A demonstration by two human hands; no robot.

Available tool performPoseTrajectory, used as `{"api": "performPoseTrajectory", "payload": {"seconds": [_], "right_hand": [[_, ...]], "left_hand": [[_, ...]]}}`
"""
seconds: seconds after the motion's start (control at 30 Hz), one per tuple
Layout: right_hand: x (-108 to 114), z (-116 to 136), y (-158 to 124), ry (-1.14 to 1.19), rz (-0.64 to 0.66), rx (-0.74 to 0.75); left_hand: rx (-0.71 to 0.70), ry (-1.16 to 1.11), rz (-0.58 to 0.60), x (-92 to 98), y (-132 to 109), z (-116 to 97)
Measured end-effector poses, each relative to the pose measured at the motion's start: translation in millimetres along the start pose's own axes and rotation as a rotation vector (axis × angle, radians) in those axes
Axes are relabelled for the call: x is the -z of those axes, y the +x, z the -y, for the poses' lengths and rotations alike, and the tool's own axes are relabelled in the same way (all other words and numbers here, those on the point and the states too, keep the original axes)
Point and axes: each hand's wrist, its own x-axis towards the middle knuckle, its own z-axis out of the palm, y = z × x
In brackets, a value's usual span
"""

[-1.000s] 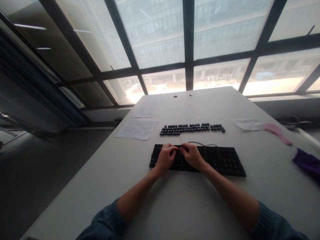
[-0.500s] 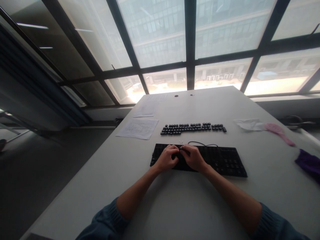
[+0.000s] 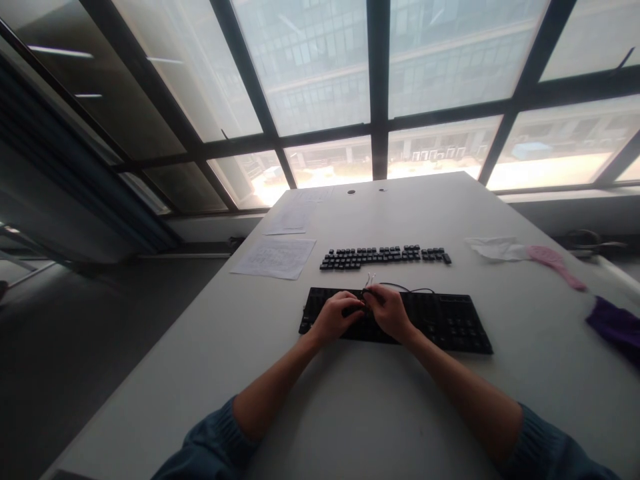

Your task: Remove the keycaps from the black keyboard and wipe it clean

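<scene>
Since the earlier frame I see the thin wire tool [image 3: 369, 279] tip up a little and lean right, and both hands have edged closer together over the keyboard [image 3: 440, 320]. My left hand [image 3: 334, 317] rests on the left part of the keyboard with fingers curled; it seems to pinch something dark at its fingertips, though I cannot tell what. My right hand [image 3: 391, 311] touches it from the right and grips the wire tool, whose pale ends stick up just above the knuckles. The keyboard lies on the table [image 3: 350, 413], its cable [image 3: 410, 289] curling off behind it. A row of loose keycaps [image 3: 385, 257] lies just beyond, papers [image 3: 274, 257] to the left, and a pink brush [image 3: 555, 262] and a purple cloth [image 3: 615, 325] well off to the right.
</scene>
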Motion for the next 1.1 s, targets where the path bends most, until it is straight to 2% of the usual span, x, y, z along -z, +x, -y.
{"api": "performPoseTrajectory", "payload": {"seconds": [0.23,0.33,0.5,0.6,0.7,0.9,1.1], "right_hand": [[-0.7,2.0,-0.7,-0.032,0.028,0.044],[-2.0,0.7,0.0,-0.039,0.008,0.014],[-3.3,-4.2,3.2,0.019,-0.054,-0.142],[-3.5,-5.7,4.3,0.071,-0.055,-0.17],[-3.6,-5.9,4.8,0.082,-0.06,-0.167],[-3.6,-4.8,6.2,0.07,-0.052,-0.168],[-5.0,-6.3,6.8,0.095,-0.071,-0.194]], "left_hand": [[0.041,-0.072,-0.036,0.5,-2.4,0.1],[0.049,-0.092,-0.055,-0.1,-3.3,-0.4],[-0.101,0.071,-0.034,-0.3,-2.5,-2.9],[-0.174,0.173,-0.036,-1.2,-1.5,-3.9],[-0.188,0.239,-0.049,-2.4,-1.4,-4.2],[-0.127,0.129,-0.045,0.8,-1.4,-6.6],[-0.006,0.028,-0.194,15.4,15.5,-8.9]]}}
